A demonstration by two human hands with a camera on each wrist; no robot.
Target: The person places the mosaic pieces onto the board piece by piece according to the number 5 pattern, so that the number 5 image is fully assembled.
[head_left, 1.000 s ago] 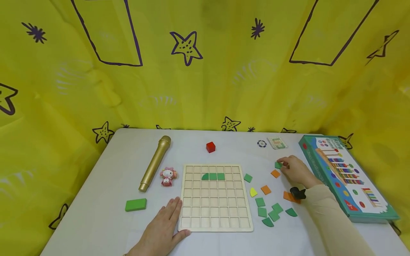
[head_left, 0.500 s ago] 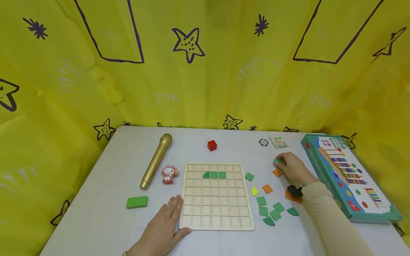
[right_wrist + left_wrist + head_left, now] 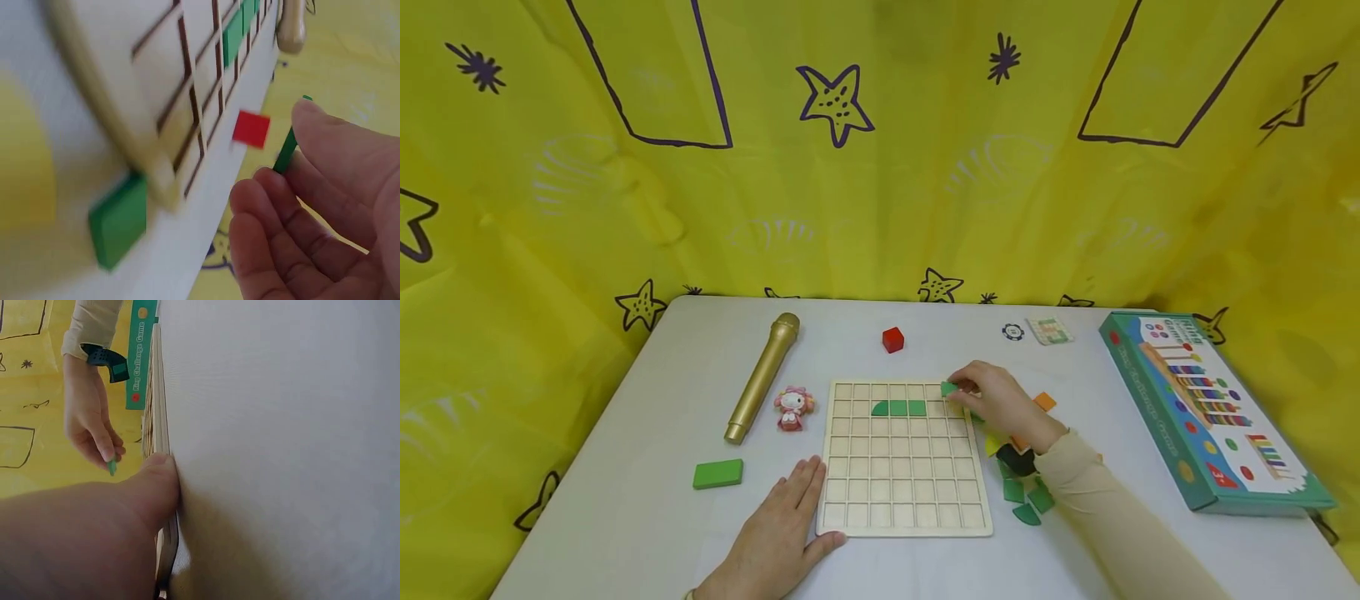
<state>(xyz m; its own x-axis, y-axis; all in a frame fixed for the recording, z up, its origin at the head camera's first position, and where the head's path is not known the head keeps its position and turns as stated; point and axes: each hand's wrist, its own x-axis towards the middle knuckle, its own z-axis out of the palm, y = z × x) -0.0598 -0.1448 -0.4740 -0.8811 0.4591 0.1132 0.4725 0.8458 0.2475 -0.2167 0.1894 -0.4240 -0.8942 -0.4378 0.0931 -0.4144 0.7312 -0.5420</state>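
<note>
The right hand (image 3: 1000, 406) is pinching one green tile (image 3: 949, 389) between thumb and fingers, its other fingers curling beneath. While the earlier views are showing that hand among the loose pieces farther right, it is now hovering over the board's (image 3: 904, 534) far right corner; this is suggesting a carrying stage, with the tile not yet lying in a cell. Whether the tile is square is staying unclear.

The left hand (image 3: 782, 529) is resting with straight fingers along the board's left edge, gripping nothing, its thumb touching the near left corner.

On the board, one green quarter-round (image 3: 881, 409) and two green squares (image 3: 898, 408) are sitting in a row. To the right, one yellow piece (image 3: 992, 444), at least two orange tiles (image 3: 1045, 402), one loose quarter-round (image 3: 1027, 515) and several loose green squares (image 3: 1013, 489) are lying; the right arm is hiding some, preventing a full count.

Farther out, one red cube (image 3: 892, 340), one chip (image 3: 1012, 332), one card (image 3: 1050, 331), one box (image 3: 1213, 412), one gold microphone (image 3: 763, 379), one figurine (image 3: 793, 410) and one green block (image 3: 718, 474) are occupying the worktop (image 3: 647, 392).
</note>
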